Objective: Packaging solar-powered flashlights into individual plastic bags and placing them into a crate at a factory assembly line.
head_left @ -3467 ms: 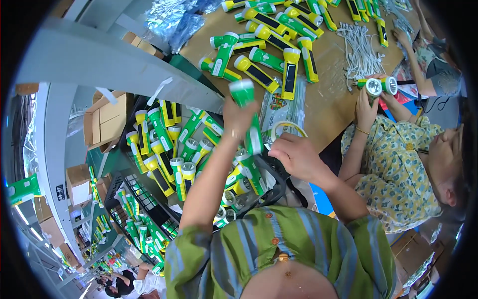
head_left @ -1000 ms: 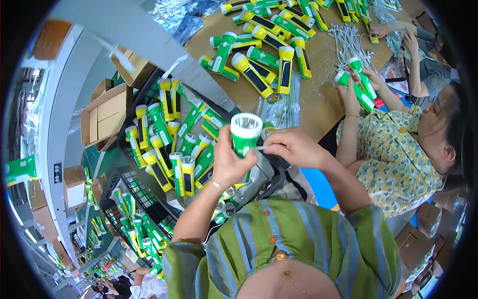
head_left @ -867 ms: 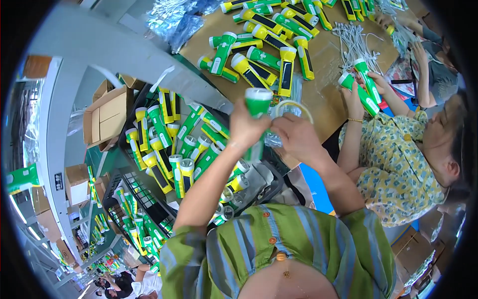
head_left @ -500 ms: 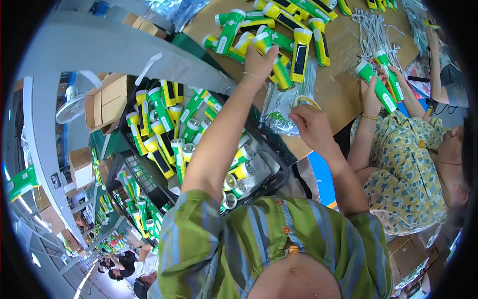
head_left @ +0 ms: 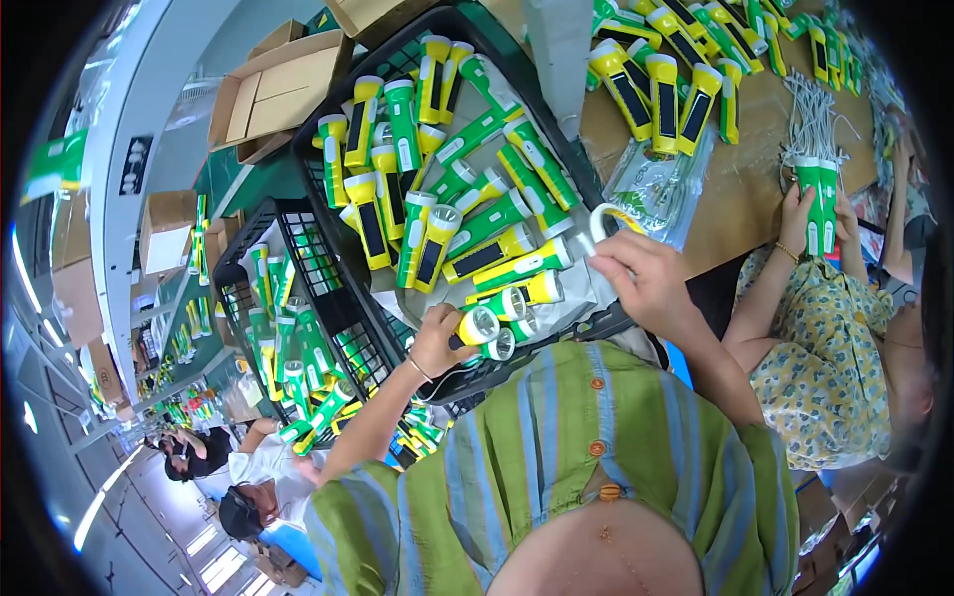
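Left hand (head_left: 435, 343) down at crate (head_left: 562, 141)

It has swung over from the far worktop (head_left: 730, 223) and is clamped on a yellow flashlight (head_left: 479, 326) at the black plastic crate's near side; handling looks shifted to crate contents. Glossy body, flared round head. Right hand (head_left: 644, 283): fingers curled beside pale ring (head_left: 599, 223); can't tell if gripping.

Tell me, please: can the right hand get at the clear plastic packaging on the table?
Probably yes: the right hand is close to the clear plastic packaging, whose near edge looks mostly uncovered.
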Tool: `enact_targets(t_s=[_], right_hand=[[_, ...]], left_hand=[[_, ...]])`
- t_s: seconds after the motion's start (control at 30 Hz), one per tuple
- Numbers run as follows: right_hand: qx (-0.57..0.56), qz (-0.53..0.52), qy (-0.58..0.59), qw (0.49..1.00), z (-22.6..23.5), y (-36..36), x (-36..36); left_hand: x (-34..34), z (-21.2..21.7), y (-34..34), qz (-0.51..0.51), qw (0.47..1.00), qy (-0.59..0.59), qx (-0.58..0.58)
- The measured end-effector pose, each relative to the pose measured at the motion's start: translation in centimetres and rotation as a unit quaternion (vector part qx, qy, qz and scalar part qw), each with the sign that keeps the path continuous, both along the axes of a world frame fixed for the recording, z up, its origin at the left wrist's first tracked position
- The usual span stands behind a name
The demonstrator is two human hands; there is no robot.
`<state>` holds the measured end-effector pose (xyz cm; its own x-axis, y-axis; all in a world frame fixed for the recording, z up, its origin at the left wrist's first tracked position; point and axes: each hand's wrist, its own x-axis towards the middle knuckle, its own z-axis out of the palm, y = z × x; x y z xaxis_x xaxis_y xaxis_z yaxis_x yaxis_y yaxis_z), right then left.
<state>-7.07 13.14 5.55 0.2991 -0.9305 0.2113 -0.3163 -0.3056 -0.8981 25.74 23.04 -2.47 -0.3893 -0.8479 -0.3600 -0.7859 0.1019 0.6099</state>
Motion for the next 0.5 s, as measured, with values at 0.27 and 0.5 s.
enact_targets(t_s=[0.27,0.5], right_hand=[[0.086,0.141,-0.048,0.985,-2.0,1.5,3.0],[0.178,0.154,-0.08,0.969,-2.4,1.1,1.4]], left_hand=[[-4.2,3.3,-4.3,0.302,0.75,0.524,0.267],[-11.0,3.6,-5.0,0.227,0.736,0.559,0.308]])
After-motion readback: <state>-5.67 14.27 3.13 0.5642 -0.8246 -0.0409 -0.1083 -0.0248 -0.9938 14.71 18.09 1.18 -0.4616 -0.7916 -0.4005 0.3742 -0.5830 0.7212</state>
